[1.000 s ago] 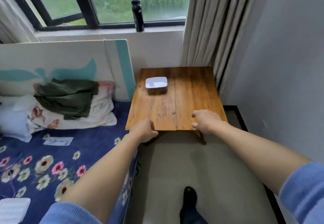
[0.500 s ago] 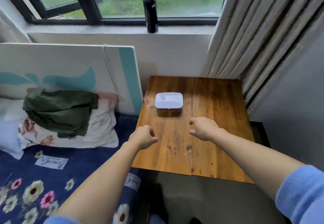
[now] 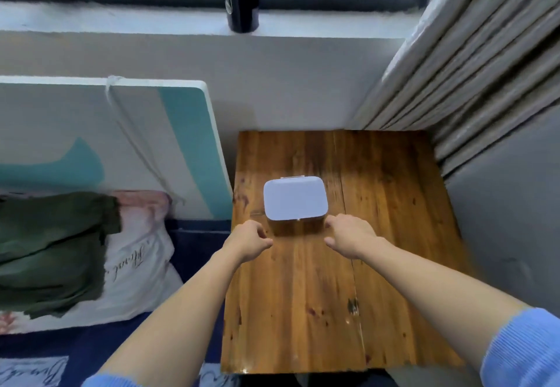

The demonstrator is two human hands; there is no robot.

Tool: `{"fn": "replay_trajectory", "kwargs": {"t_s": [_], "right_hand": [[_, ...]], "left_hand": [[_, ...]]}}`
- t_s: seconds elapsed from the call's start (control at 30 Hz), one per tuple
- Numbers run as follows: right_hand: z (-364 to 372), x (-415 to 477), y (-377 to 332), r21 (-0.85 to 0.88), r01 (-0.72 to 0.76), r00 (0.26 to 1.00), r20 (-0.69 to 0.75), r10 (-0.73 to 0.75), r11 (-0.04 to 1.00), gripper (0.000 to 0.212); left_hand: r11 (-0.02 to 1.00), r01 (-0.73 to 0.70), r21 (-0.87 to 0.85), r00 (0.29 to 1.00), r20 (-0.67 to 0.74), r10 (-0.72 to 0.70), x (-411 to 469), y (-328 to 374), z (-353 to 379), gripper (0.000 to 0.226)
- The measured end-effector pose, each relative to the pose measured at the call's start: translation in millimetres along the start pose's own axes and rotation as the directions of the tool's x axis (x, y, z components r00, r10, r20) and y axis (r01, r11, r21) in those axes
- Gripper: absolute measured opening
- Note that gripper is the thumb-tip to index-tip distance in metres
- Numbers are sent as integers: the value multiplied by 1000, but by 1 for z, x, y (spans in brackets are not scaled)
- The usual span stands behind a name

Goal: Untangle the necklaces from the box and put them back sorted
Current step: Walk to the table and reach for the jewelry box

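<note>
A small rounded-rectangular box with a smooth pale lavender-white lid [image 3: 295, 198] sits closed on the wooden table with glossy brown planks [image 3: 378, 265], just left of the frame's centre and near the table's left edge. Its long axis runs left to right across the picture, and a darker front wall shows in shadow beneath the lid, with what may be a small catch at the middle of the front edge. The box lies directly beyond both hands, between them. The left hand [image 3: 248, 239] hovers just below and left of the box's lower left corner, fingers curled loosely inward and holding nothing. The right hand [image 3: 351, 235] is beside the lower right corner, its fingertips [image 3: 328, 223] very near or just touching the front wall; blur makes it impossible to tell which. Its fingers are partly spread and it also grips nothing. The right hand appears the nearer of the two. No necklaces are visible, so they are presumably inside. Judging from this, the task has barely begun, and the next move calls for both hands to close on the short ends or lift the lid. The lid looks slick and hard, likely plastic, so a light pinch may slip.
</note>
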State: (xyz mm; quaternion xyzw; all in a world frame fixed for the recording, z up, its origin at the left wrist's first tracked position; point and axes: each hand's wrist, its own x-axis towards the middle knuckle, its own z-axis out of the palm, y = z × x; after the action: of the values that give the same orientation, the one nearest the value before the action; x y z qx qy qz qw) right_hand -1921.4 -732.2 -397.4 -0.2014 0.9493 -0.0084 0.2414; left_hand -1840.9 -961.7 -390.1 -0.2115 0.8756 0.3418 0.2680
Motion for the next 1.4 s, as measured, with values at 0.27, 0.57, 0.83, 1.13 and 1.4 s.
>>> {"fn": "replay_trajectory", "kwargs": {"t_s": [0.27, 0.57, 0.83, 1.13, 1.4], "right_hand": [[25, 98, 2, -172, 184, 972, -114, -205, 968, 73], [54, 131, 8, -224, 297, 936, -122, -329, 928, 81], [6, 131, 24, -93, 443, 873, -182, -453, 892, 56], [-54, 189, 41, 558, 130, 971, -239, 9, 819, 15], [-23, 249, 47, 696, -235, 948, 10, 319, 678, 32]], "left_hand": [[927, 136, -350, 986, -44, -161, 101, -14, 17, 22], [581, 347, -736, 865, 12, -502, 142, -1, 31, 60], [574, 364, -734, 863, 34, -504, 140, 6, 23, 47], [725, 196, -661, 924, -122, -361, 133, -6, 46, 35], [685, 206, -699, 926, -87, -367, 133, -13, 51, 32]]}}
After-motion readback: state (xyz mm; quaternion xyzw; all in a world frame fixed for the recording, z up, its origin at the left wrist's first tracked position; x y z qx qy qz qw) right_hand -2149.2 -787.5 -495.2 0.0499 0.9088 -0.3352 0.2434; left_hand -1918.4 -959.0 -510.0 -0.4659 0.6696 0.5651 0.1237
